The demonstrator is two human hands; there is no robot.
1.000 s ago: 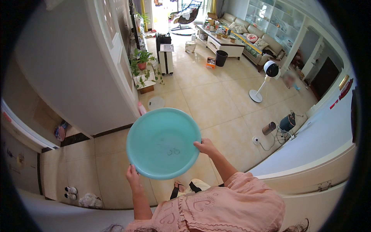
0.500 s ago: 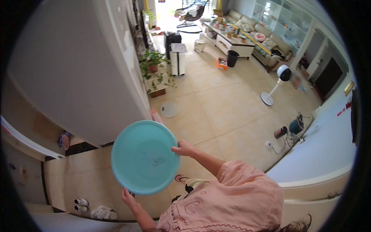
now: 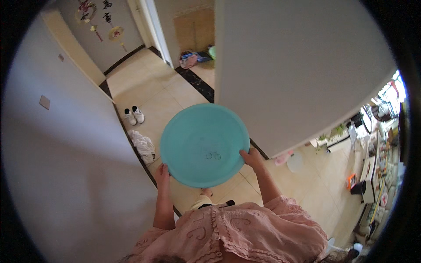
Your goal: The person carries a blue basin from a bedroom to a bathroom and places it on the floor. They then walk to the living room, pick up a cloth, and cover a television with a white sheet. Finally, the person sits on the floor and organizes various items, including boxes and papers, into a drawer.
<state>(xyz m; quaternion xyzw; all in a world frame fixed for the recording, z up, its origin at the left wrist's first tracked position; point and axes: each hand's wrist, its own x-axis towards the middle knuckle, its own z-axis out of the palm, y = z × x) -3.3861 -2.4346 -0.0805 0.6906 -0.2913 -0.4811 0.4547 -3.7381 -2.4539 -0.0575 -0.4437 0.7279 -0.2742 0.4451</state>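
Observation:
A round turquoise plastic basin [image 3: 204, 127] is held out in front of my body, its inside facing up toward me. Nothing lies in it; only a faint printed mark shows on its bottom. My left hand [image 3: 162, 174] grips the rim at the lower left. At the lower right, my right hand [image 3: 251, 158] has its thumb over the rim, with the other fingers hidden beneath. Below the basin, part of my foot in a sandal [image 3: 207, 192] shows on the tiled floor.
White shoes [image 3: 134, 115] and a crumpled white cloth or bag [image 3: 143, 146] lie along the left wall. A grey wall [image 3: 302, 74] juts out at right. Ahead is a doorway with a black threshold [image 3: 195, 83]. A round scale [image 3: 295, 162] and black bin [image 3: 358, 188] stand on the right.
My view and body have turned left, from the living room toward the hallway. The basin has come along, still in both hands, and the living room now sits at the right edge.

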